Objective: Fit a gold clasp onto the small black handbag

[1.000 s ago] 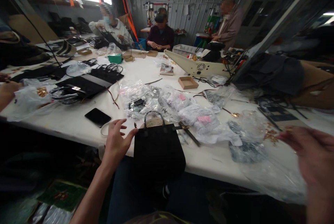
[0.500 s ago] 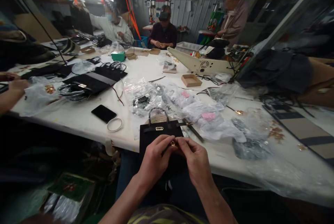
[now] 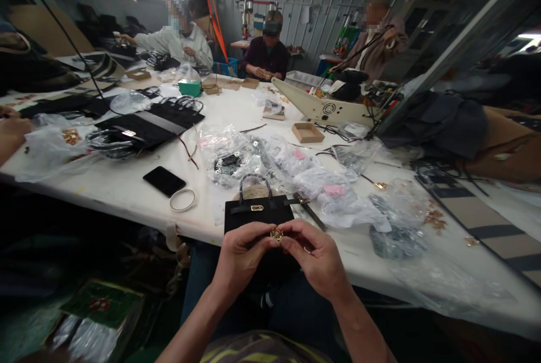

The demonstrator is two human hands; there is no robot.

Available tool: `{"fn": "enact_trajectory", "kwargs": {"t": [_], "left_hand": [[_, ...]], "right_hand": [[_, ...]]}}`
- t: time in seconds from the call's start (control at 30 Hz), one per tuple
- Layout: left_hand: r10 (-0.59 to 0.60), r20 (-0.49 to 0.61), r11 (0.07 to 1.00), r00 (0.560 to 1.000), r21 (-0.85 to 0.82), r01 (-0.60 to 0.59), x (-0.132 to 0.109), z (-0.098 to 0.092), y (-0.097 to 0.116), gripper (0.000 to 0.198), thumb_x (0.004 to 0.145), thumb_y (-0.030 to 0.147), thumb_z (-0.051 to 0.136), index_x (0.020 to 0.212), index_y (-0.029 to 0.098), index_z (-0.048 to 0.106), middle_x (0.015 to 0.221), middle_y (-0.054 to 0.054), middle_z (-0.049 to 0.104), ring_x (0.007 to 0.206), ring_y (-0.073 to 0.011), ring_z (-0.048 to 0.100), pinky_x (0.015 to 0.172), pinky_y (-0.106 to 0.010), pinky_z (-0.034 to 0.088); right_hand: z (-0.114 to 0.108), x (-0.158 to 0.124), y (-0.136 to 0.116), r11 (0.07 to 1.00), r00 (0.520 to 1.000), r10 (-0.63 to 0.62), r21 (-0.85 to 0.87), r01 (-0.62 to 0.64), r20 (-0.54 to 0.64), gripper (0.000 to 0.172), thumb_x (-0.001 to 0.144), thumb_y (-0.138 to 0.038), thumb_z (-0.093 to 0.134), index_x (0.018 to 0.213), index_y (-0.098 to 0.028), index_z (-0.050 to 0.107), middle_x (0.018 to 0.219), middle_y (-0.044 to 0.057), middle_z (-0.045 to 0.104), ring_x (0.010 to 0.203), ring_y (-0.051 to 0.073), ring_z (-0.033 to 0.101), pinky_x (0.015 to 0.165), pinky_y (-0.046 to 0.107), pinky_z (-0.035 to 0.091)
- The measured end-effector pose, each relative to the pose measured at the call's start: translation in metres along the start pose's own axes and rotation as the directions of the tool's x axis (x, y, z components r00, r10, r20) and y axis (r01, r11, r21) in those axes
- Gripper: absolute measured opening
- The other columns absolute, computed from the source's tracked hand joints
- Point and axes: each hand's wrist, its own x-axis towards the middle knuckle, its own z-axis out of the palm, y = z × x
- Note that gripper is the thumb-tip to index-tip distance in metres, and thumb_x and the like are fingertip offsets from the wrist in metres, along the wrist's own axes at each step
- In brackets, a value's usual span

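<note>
A small black handbag (image 3: pixel 258 217) with a curved handle and a gold clasp hangs over the near edge of the white table (image 3: pixel 127 194). My left hand (image 3: pixel 240 253) and my right hand (image 3: pixel 316 259) meet just in front of it, both pinching a small gold metal fitting (image 3: pixel 276 234) between fingertips. A black strap (image 3: pixel 310 212) with a gold end lies right of the bag.
Clear plastic bags of parts (image 3: pixel 296 171) cover the table's middle. A black phone (image 3: pixel 164 181) and a white ring (image 3: pixel 182 200) lie to the left. Black bag panels (image 3: pixel 147 126), a small cardboard box (image 3: pixel 307 132) and loose gold pieces (image 3: pixel 433 217) lie around. Three people sit at the far side; another person's hand (image 3: pixel 10 129) is at far left.
My left hand left the bag's side and my blurred right hand came in from the right; both now pinch the gold fitting in front of the bag, raised slightly since half a second ago.
</note>
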Motion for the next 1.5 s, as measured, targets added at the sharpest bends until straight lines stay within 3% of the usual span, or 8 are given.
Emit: {"fn": "enact_trajectory", "kwargs": {"t": [0.13, 0.53, 1.13, 1.27, 1.5], "left_hand": [[0.026, 0.018, 1.0, 1.0, -0.013, -0.026, -0.001, -0.006, 0.002, 0.014, 0.092, 0.027, 0.09, 0.106, 0.028, 0.091, 0.1, -0.007, 0.087, 0.089, -0.022, 0.082, 0.081, -0.029, 0.066], [0.096, -0.009, 0.995, 0.995, 0.033, -0.095, -0.008, -0.006, 0.01, 0.022, 0.095, 0.015, 0.084, 0.107, 0.032, 0.091, 0.094, -0.001, 0.088, 0.081, -0.0194, 0.082, 0.077, -0.028, 0.067], [0.147, -0.008, 0.989, 0.989, 0.003, -0.147, -0.008, -0.001, 0.004, 0.019, 0.098, 0.017, 0.082, 0.109, 0.03, 0.089, 0.089, 0.0, 0.087, 0.076, -0.0153, 0.08, 0.071, -0.023, 0.062], [0.077, -0.015, 0.997, 0.997, -0.018, -0.078, -0.009, 0.0, 0.0, 0.016, 0.097, 0.018, 0.083, 0.107, 0.03, 0.09, 0.089, 0.0, 0.086, 0.076, -0.0154, 0.079, 0.072, -0.023, 0.062], [-0.172, -0.064, 0.975, 0.983, -0.15, 0.161, -0.018, 0.003, -0.013, 0.01, 0.097, 0.03, 0.086, 0.104, 0.027, 0.091, 0.104, -0.004, 0.088, 0.095, -0.0208, 0.081, 0.087, -0.026, 0.063]], "right_hand": [[0.007, -0.002, -0.004, 0.999, 1.0, -0.013, 0.039, 0.012, 0.028, 0.018, 0.104, -0.041, 0.075, 0.115, -0.028, 0.081, 0.104, 0.003, 0.078, 0.08, 0.018, 0.076, 0.073, 0.029, 0.064], [0.018, -0.009, -0.009, 0.983, 0.988, -0.143, -0.125, 0.135, -0.062, 0.01, 0.105, -0.034, 0.073, 0.107, -0.031, 0.083, 0.1, 0.004, 0.077, 0.086, 0.022, 0.074, 0.075, 0.032, 0.063], [0.023, -0.014, -0.004, 0.987, 0.98, -0.15, -0.08, 0.14, -0.131, 0.011, 0.105, -0.031, 0.073, 0.106, -0.03, 0.083, 0.099, 0.005, 0.078, 0.081, 0.021, 0.075, 0.071, 0.032, 0.064], [0.025, -0.015, 0.0, 0.991, 0.98, -0.132, -0.046, 0.126, -0.148, 0.011, 0.105, -0.032, 0.074, 0.107, -0.029, 0.084, 0.101, 0.005, 0.078, 0.085, 0.021, 0.075, 0.074, 0.029, 0.065], [0.031, -0.012, 0.028, 0.961, 0.995, 0.066, 0.272, -0.044, -0.072, 0.024, 0.093, -0.034, 0.089, 0.117, -0.03, 0.085, 0.113, 0.003, 0.073, 0.101, 0.02, 0.076, 0.09, 0.027, 0.065]]}}
